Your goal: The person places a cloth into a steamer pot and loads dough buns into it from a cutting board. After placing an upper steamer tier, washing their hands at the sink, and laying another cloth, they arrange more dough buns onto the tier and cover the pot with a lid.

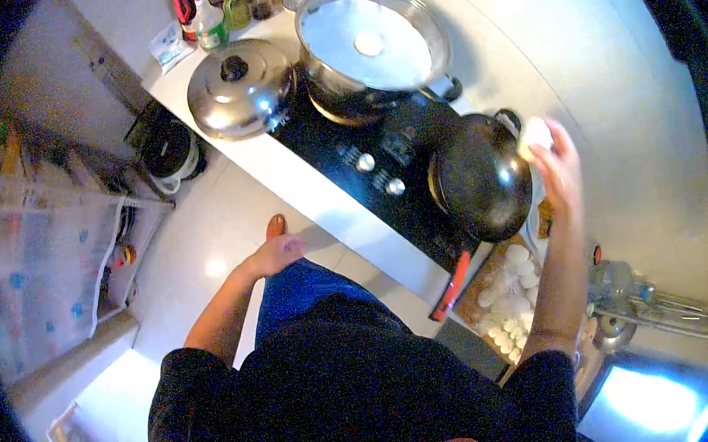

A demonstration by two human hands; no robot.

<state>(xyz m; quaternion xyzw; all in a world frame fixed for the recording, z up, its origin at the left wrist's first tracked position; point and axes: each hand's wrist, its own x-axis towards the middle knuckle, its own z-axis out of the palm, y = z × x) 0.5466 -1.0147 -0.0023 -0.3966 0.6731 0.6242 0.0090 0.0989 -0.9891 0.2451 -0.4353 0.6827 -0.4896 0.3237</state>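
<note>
Reference point: the black wok (483,173), sitting on the black cooktop (340,143), helper loop toward the wall; a red handle (458,275) juts out opposite.

Right hand (562,170): raised at the wok's wall side, fingers closed round 1 pale, rounded dough piece (536,137). Both appear over or just beside the wok's rim; contact with it cannot be told.

Left hand (278,253): lowered, well apart from the wok on the person's side, near the blue trousers (313,284). Fingers loose, hand open, nothing seen in it.

Left of the wok, same cooktop: a steel steamer pot (442,39), uncovered, its pale inner surface bearing 1 white dough ball (369,44) about mid-way. 2 silver knobs (380,174) on the cooktop, on the wok's left.

Farther left of the wok, past the pot: domed steel lid (242,93) with black knob, resting partly on the white worktop (284,183). Beyond that, a red-capped bottle (209,23) in a group with others.

Right of the wok: a wooden board (485,277), floured, with many white dough rounds (517,255) and a cluster of smaller bits toward the person. Between wok and right forearm, a dish of brown food (545,219), partly hidden.
</note>
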